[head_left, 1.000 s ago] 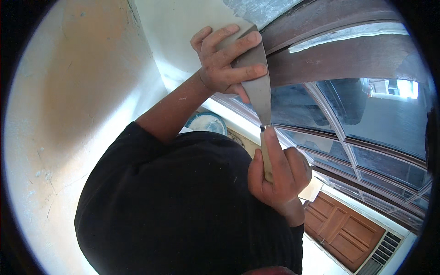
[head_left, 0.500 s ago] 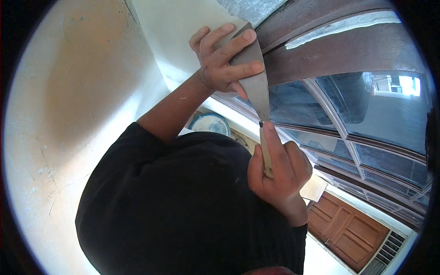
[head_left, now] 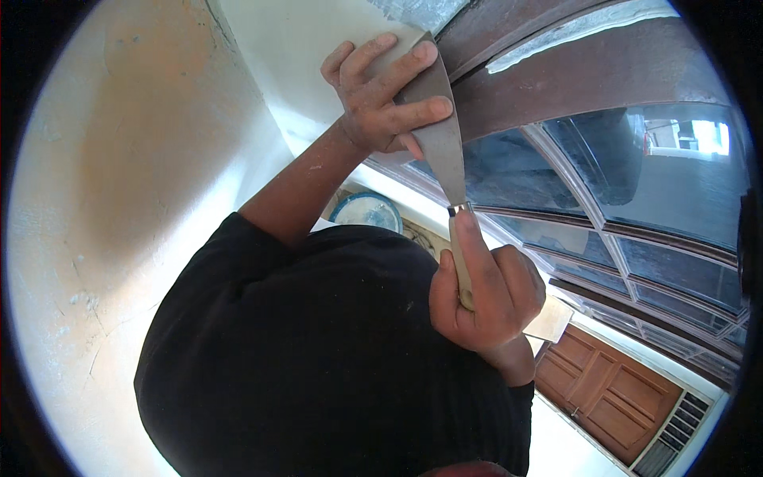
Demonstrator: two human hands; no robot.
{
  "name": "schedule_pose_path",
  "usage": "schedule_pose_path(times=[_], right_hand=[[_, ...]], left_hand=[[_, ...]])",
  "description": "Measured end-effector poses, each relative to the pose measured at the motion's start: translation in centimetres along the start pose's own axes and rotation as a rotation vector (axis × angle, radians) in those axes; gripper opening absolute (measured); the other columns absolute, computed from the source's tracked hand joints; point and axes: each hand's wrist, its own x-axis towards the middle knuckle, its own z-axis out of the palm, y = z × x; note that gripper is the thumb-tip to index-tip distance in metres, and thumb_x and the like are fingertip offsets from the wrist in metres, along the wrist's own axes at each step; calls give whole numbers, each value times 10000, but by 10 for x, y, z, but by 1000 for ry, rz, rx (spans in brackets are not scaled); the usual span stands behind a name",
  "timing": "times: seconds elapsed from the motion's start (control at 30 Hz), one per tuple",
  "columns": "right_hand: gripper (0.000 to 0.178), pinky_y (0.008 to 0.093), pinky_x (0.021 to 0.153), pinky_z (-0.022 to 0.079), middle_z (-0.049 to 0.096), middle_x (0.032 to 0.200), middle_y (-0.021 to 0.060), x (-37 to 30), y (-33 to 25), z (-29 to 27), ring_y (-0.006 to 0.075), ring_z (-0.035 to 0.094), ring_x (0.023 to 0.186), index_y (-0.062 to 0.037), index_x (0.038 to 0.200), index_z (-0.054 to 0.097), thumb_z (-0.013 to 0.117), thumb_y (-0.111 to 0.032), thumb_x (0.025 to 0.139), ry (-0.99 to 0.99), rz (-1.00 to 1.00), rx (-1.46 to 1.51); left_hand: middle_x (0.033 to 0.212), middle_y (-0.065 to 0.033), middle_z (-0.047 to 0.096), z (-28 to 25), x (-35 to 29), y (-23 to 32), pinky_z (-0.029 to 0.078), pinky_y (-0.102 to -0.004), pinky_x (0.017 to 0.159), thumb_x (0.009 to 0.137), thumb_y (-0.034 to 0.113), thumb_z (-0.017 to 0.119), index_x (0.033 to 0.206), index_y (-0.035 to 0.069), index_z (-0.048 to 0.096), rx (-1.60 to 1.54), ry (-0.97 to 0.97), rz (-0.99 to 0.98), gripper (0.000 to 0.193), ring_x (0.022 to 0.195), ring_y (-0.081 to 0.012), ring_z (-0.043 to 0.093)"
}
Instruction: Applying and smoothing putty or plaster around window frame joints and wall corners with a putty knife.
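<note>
A putty knife with a broad grey metal blade (head_left: 439, 141) slants up against the pale wall beside a dark brown wooden frame. Its cream handle (head_left: 461, 262) is wrapped by my right hand (head_left: 493, 298), whose index finger stretches along it toward the metal collar. My left hand (head_left: 373, 111) is spread, two fingertips pressing flat on the blade and the other fingers lying over the wall surface (head_left: 298, 48). Part of the thumb shows at the blade's near edge. What lies beneath the blade is hidden.
Glass panes (head_left: 660, 183) in the frame run along the right. A second wall (head_left: 159, 143), stained and cracked, rises on the left. Below stands a round blue-rimmed bucket (head_left: 367, 211) with whitish material. A brown panelled door (head_left: 612, 389) shows at lower right.
Both hands and the putty knife sit slightly further up and left in the picture, as the view shifts a little. The hold on the knife is the same.
</note>
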Motion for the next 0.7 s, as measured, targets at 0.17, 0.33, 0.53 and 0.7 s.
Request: schedule_pose_path(times=[0.17,0.33,0.53,0.7], right_hand=[[435,273,413,381,403,596,10,0,-1,-1,105,419,438,22,1200,658,657,-77,776,4,30,12],[439,267,417,377,406,595,14,1,-2,-2,104,425,443,21,1206,656,653,-65,775,-23,29,29],[416,272,417,384,407,595,14,1,-2,1,109,432,443,26,1182,669,651,-62,776,9,9,17],[415,280,416,388,403,591,13,0,0,0,117,429,435,24,1179,671,653,-64,774,2,14,5]], left_hand=[[1318,1,604,-2,2,2,192,-454,1024,917,727,182,1047,509,626,6,-23,5,511,1230,-240,444],[1319,3,601,-4,0,7,188,-453,1028,916,728,182,1064,515,619,-35,-36,-63,509,1234,-238,438],[1302,5,613,-4,0,5,186,-460,1037,914,732,176,1059,501,632,-15,-31,-24,532,1231,-241,445],[1286,10,625,-4,1,4,193,-465,1039,913,734,189,1060,493,641,-16,-26,-19,534,1228,-243,451]])
